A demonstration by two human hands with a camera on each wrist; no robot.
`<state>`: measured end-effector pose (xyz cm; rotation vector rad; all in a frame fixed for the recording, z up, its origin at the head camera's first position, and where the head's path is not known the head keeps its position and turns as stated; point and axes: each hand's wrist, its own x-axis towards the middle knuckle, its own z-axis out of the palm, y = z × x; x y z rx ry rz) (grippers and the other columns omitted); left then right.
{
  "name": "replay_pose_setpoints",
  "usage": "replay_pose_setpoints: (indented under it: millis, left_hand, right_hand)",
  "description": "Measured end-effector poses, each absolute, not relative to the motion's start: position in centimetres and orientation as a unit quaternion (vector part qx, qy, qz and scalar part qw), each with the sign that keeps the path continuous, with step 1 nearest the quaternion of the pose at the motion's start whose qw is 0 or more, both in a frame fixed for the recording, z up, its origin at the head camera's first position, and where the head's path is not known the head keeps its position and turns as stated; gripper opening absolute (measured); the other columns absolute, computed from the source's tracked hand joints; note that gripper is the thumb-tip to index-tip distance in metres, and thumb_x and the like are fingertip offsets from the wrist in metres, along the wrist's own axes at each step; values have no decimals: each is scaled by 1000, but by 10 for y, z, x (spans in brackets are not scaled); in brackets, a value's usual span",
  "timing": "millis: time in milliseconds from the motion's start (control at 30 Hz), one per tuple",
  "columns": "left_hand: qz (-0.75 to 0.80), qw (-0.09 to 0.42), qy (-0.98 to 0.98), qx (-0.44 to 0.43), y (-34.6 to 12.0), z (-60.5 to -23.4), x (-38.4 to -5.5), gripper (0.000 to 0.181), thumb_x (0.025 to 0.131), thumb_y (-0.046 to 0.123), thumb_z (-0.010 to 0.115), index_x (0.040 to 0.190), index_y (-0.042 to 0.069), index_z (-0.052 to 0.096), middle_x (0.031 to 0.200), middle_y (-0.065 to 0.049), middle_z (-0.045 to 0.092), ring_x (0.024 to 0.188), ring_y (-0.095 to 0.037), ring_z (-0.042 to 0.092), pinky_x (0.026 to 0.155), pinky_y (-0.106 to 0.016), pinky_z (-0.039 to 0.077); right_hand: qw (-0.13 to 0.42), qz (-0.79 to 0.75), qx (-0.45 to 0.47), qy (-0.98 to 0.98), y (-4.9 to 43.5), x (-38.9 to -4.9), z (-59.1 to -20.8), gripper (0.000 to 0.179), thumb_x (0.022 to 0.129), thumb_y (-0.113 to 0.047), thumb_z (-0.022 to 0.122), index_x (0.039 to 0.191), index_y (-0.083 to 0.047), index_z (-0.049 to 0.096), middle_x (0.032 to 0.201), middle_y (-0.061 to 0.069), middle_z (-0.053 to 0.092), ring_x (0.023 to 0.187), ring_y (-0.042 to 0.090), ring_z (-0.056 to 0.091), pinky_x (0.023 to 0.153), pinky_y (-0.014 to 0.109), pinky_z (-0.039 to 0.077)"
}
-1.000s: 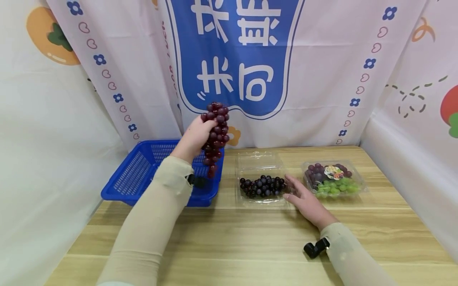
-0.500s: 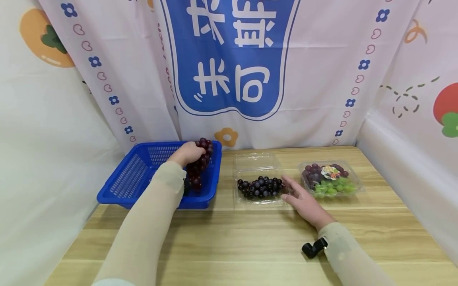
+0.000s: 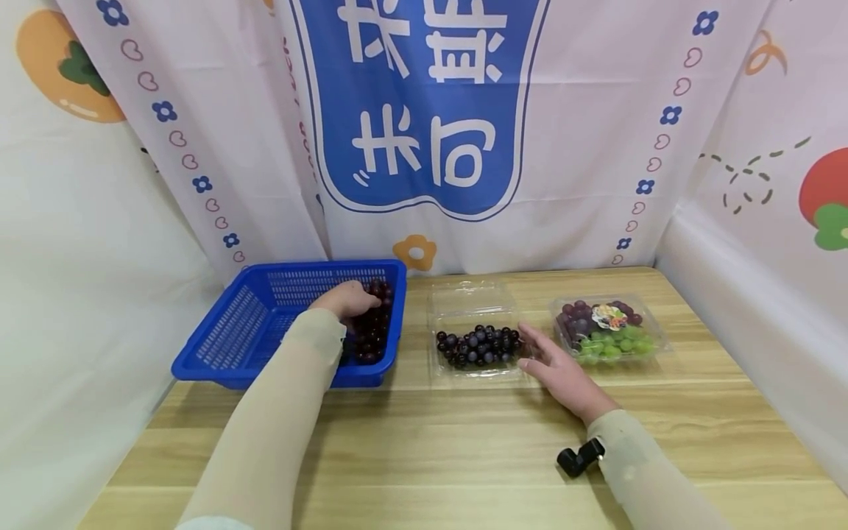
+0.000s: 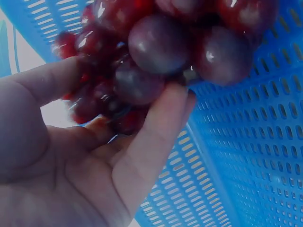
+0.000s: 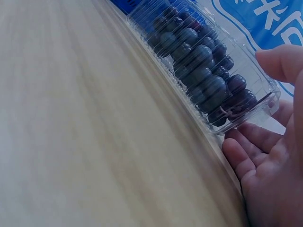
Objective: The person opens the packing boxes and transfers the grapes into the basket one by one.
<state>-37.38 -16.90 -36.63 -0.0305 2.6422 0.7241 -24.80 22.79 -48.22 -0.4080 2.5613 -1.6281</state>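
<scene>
In the head view my left hand (image 3: 347, 299) is inside the right part of a blue plastic basket (image 3: 225, 324), gripping a bunch of red grapes (image 3: 375, 324). The left wrist view shows its fingers (image 4: 151, 127) bent around the red berries against the basket's slotted wall. A bunch of black grapes (image 3: 478, 346) lies in a clear plastic clamshell box (image 3: 469, 298), whose lid is folded back. At that box's right end, my right hand (image 3: 563, 375) rests with thumb and fingers spread, holding nothing. In the right wrist view its fingertips (image 5: 232, 146) are by the box's end.
Right of my right hand stands a closed clear box (image 3: 661, 349) of dark and green grapes with a round label (image 3: 609, 317). Everything rests on a wooden table (image 3: 450, 456). Printed cloth (image 3: 583, 177) hangs behind it.
My left hand has lowered the red grapes from in front of the cloth down into the blue basket. The right hand stays beside the clamshell box. The head view has shifted slightly.
</scene>
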Motion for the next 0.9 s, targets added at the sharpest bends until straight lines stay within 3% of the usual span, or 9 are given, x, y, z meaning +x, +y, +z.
replay_pose_setpoints:
  millis: [100, 200, 367, 433, 533, 900]
  left_hand:
    - [269, 203, 941, -20, -169, -366, -374, 53, 104, 36, 55, 140, -3, 49, 129, -21, 56, 101, -32, 64, 73, -41, 59]
    - [262, 195, 945, -21, -168, -366, -375, 61, 104, 37, 54, 148, -3, 40, 139, -23, 50, 112, -35, 59, 77, -44, 58]
    - [213, 153, 965, 25, -163, -361, -373, 65, 103, 38, 54, 151, -3, 37, 150, -25, 43, 133, -41, 46, 105, -56, 43]
    - [189, 127, 972, 50, -157, -355, -369, 62, 102, 38, 55, 148, -1, 43, 148, -24, 46, 134, -41, 45, 109, -57, 38]
    - [169, 103, 977, 75, -142, -339, -360, 57, 101, 40, 56, 145, 3, 48, 145, -20, 48, 132, -39, 47, 107, -57, 40]
    - [90, 33, 974, 207, -70, -288, -317, 59, 101, 47, 56, 148, 12, 47, 149, -9, 47, 136, -31, 44, 109, -51, 40]
  right_hand:
    - [40, -531, -132, 836, 228, -248, -481, 69, 102, -32, 61, 162, -32, 25, 164, 8, 27, 147, 41, 26, 115, 63, 20]
    - [41, -532, -135, 835, 227, -247, -480, 69, 103, -31, 60, 162, -31, 25, 164, 9, 26, 147, 41, 26, 115, 63, 20]
    - [41, -525, -130, 840, 228, -247, -480, 69, 102, -34, 60, 161, -34, 24, 165, 7, 26, 147, 41, 27, 115, 64, 19]
    - [41, -523, -129, 842, 228, -247, -481, 69, 102, -35, 60, 161, -34, 24, 165, 7, 26, 147, 41, 26, 115, 65, 19]
    - [40, -525, -131, 840, 228, -247, -481, 69, 102, -34, 60, 162, -31, 25, 164, 8, 27, 147, 42, 26, 114, 65, 19]
    - [42, -540, -132, 830, 226, -249, -482, 69, 103, -25, 60, 163, -23, 23, 164, 12, 25, 148, 42, 25, 116, 63, 18]
